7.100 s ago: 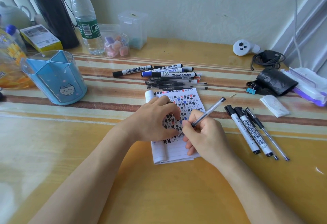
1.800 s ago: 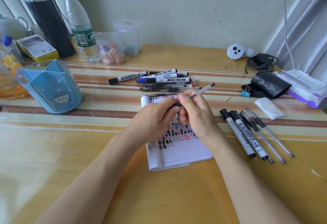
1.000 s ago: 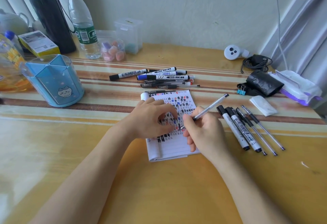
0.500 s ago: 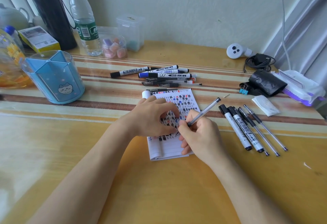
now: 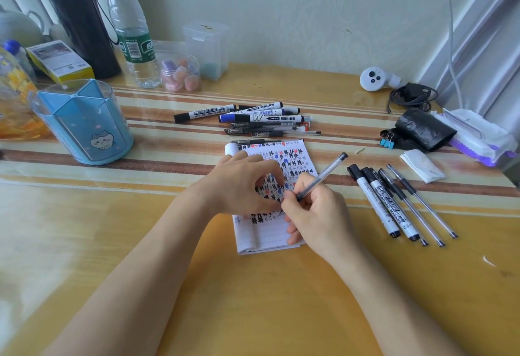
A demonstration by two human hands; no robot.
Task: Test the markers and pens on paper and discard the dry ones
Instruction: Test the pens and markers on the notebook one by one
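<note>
Right hand (image 5: 318,217) still grips the pen (image 5: 323,175), tip unmoved beside the left hand's (image 5: 239,184) loosely bent fingers on the notepad (image 5: 295,156).

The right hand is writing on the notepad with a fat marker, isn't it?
Not quite. The right hand is writing on the notepad, but with a thin clear pen, not a fat marker. The head view shows it.
</note>
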